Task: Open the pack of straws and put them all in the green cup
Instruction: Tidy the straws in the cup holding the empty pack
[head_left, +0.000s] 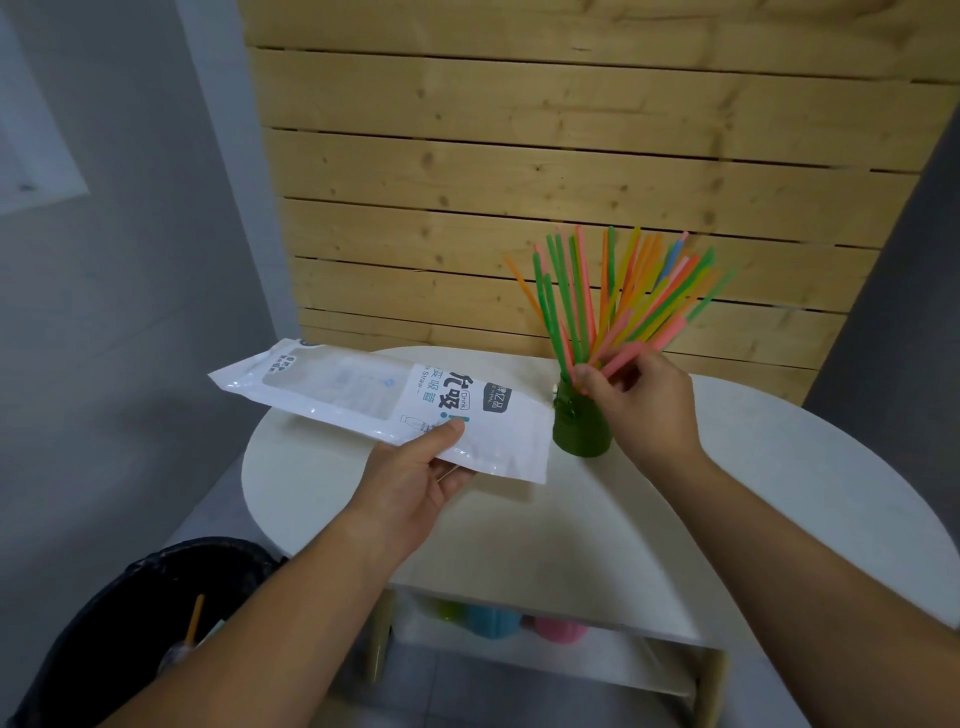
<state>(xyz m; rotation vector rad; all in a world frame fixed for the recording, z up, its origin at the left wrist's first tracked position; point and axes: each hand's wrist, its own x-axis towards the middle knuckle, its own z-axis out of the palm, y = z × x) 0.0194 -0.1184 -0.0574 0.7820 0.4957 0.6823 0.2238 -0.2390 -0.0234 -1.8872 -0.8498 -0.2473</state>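
The straws (618, 304) are green, orange, pink, yellow and blue. The cup (579, 434) is dark green. The pack (384, 400) is white with black and blue-green letters. The surface (571, 530) is white. The wall (519, 156) is pale yellow wood with lines and brown dots. The bin (130, 613) is black.

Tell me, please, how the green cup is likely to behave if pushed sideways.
Probably tips easily: the green cup looks small and narrow, while the straws fan out tall above its rim. Likely light, holding only straws. It may slide on the smooth white table unless the right hand gripping the straws steadies it.
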